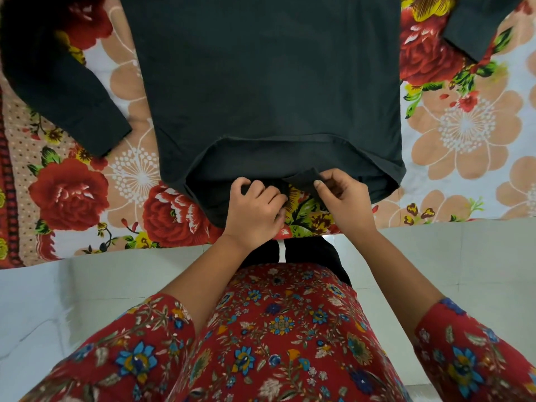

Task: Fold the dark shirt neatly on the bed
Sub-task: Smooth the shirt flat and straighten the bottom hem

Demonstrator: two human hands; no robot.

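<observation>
The dark shirt (269, 82) lies spread flat on the bed, its hem toward me and both long sleeves stretched out to the sides. The left sleeve (66, 91) ends in a cuff near the bed's left part; the right sleeve (475, 27) runs off the top right. My left hand (255, 207) grips the lower layer of the hem near the middle. My right hand (342, 195) pinches a small raised fold of the hem just to the right. The two hands are close together at the bed's near edge.
A floral bedsheet (464, 134) with red roses and peach flowers covers the bed. The bed's near edge (435, 223) meets a pale tiled floor (72, 285). My red flowered clothing (275, 343) fills the lower view.
</observation>
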